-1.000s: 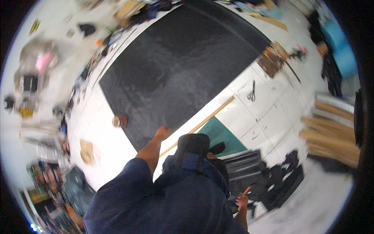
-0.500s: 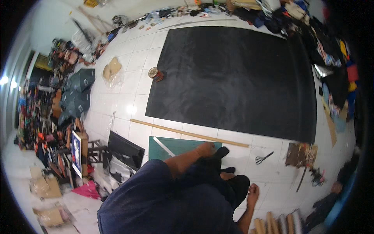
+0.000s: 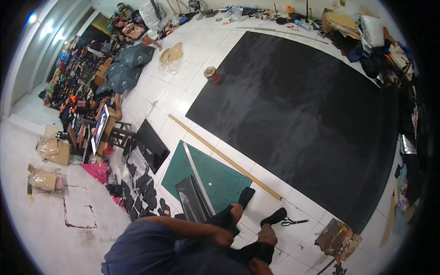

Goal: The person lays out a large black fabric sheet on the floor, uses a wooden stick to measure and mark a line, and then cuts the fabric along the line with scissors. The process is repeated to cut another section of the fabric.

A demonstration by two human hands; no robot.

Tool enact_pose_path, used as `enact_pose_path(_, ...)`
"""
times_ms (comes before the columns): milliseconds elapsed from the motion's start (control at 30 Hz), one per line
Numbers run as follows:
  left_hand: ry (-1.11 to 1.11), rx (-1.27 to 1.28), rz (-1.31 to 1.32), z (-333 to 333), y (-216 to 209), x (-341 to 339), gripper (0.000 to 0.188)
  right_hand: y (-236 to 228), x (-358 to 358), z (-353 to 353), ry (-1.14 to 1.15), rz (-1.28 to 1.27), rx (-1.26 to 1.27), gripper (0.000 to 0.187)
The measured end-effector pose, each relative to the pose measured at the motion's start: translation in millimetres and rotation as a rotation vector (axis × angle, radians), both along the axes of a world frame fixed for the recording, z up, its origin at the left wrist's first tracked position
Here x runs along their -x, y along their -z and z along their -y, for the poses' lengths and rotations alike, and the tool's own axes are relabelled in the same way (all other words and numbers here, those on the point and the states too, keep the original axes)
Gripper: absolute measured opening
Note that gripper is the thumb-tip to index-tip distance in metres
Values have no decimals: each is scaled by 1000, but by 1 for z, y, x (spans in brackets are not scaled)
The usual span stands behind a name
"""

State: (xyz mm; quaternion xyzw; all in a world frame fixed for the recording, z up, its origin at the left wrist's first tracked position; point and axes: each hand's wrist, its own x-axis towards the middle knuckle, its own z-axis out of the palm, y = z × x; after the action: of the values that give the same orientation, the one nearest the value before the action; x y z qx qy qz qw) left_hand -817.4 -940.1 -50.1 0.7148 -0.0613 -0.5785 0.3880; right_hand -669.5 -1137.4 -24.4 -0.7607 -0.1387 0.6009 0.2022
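Observation:
My left hand (image 3: pixel 224 237) is down by my left knee, against my dark shorts; blur hides its fingers. Low in the picture, my right hand (image 3: pixel 259 267) is beside my right thigh, its fingers not showing clearly. Ahead of my feet lies a green cutting mat (image 3: pixel 220 174) with a long metal ruler (image 3: pixel 196 172) across it. A folded dark sheet (image 3: pixel 191 199) rests on the mat's near side, left of the ruler. Black-handled scissors (image 3: pixel 293 222) lie on the tiles right of my feet.
A long wooden stick (image 3: pixel 224 156) lies between the mat and a large black sheet (image 3: pixel 293 110). A tin can (image 3: pixel 212 74) stands at that sheet's left edge. Dark scraps (image 3: pixel 145 192) and a black panel (image 3: pixel 152 145) are at left. A stained block (image 3: pixel 338 238) sits at lower right.
My view has turned, so the floor things appear rotated. My left arm has drawn back from over the mat to my knee. The mat, folded sheet and both feet now show more fully.

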Motion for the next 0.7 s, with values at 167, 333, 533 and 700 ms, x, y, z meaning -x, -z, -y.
enact_pose_path(167,32,181,-316,30,50,32,38,56,-6,15,-30,-51,-51,27)
enact_pose_path(333,-60,-186,-304,15,240,-72,43,190,-111,-17,-133,-43,-16,23)
enact_pose_path(533,-518,-563,859,-70,501,-217,56,518,-299,71,231,772,83,56)
enact_pose_path(700,-260,-601,1121,-101,570,-236,57,614,-326,74,101,1128,393,71)
